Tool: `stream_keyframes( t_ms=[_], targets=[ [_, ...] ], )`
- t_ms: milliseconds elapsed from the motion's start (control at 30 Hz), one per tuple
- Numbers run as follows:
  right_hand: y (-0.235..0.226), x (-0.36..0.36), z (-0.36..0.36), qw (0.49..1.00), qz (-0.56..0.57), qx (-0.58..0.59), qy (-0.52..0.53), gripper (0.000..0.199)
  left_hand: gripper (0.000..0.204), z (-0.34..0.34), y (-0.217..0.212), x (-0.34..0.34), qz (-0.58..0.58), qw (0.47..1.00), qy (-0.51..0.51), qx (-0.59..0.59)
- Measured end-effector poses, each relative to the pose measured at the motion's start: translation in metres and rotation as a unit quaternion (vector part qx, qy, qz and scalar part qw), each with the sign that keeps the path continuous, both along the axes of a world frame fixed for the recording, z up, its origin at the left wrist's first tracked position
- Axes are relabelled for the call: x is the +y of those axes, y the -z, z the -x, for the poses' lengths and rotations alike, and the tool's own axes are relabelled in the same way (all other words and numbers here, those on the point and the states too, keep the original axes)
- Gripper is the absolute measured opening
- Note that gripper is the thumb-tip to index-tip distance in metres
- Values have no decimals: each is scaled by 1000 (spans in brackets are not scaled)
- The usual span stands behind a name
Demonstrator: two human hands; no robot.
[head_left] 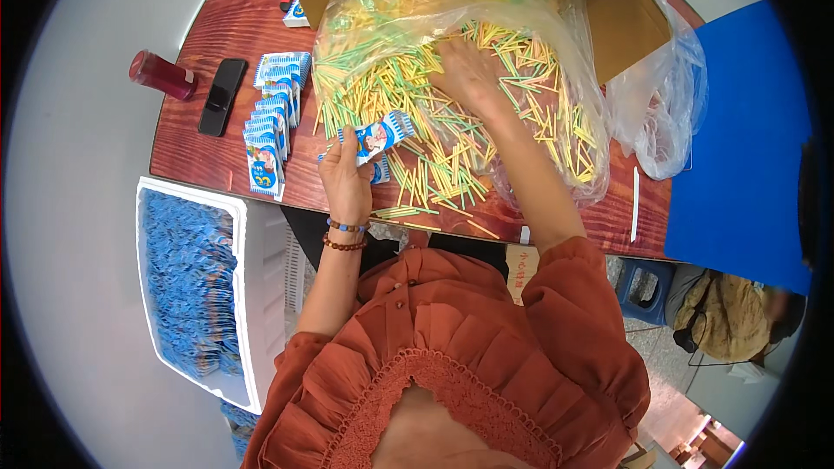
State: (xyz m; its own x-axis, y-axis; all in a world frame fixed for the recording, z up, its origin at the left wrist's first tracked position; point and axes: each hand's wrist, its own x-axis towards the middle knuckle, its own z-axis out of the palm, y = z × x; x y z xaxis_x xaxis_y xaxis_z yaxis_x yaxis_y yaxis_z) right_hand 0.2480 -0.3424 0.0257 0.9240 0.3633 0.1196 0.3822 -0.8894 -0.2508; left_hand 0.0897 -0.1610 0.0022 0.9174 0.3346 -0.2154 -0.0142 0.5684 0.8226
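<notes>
The small blue and white packet point(380, 136) is in your left hand point(346, 175), just above the near edge of the wooden table point(208, 43), and your fingers are closed around its lower part while the top sticks out to the right. Far to your left, a white foam box point(254, 295) full of blue packets stands below the table edge. On the table you have a dark red bottle point(162, 75) lying near the left rim, then a black phone point(221, 95) beside it, then a row of the same packets point(271, 117) overlapping one another. To the right of your left hand, the pile of thin yellow and green sticks point(452, 135) spreads out of a clear plastic bag point(556, 9). Your right hand point(466, 74) lies flat on these sticks, palm down, fingers loosely spread; I cannot tell if it grips any. Behind the bag there is a brown cardboard box point(630, 22), and further right a blue board point(747, 139).
</notes>
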Motion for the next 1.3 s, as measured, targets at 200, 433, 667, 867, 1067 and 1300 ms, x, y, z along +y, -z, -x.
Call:
stream_keyframes(
  t_ms=[200,433,667,867,1067,1300],
  targets=[
    [25,22,-21,997,80,-17,13,39,27,1,-6,3,24,999,-26,3],
    [18,2,-13,1000,26,3,-3,32,25,1,6,9,49,999,1,-1],
    [11,-6,-11,997,9,75,18,38,25,2,4,3,35,999,-10,5],
    [10,-8,-10,993,-1,119,26,51,24,1,0,2,40,999,-6,7],
    [17,-20,-22,990,-1,131,53,30,22,1,7,4,38,999,-13,5],
    [12,-55,-24,973,-140,175,61,65,21,0,6,4,52,999,-2,7]
  ],
)
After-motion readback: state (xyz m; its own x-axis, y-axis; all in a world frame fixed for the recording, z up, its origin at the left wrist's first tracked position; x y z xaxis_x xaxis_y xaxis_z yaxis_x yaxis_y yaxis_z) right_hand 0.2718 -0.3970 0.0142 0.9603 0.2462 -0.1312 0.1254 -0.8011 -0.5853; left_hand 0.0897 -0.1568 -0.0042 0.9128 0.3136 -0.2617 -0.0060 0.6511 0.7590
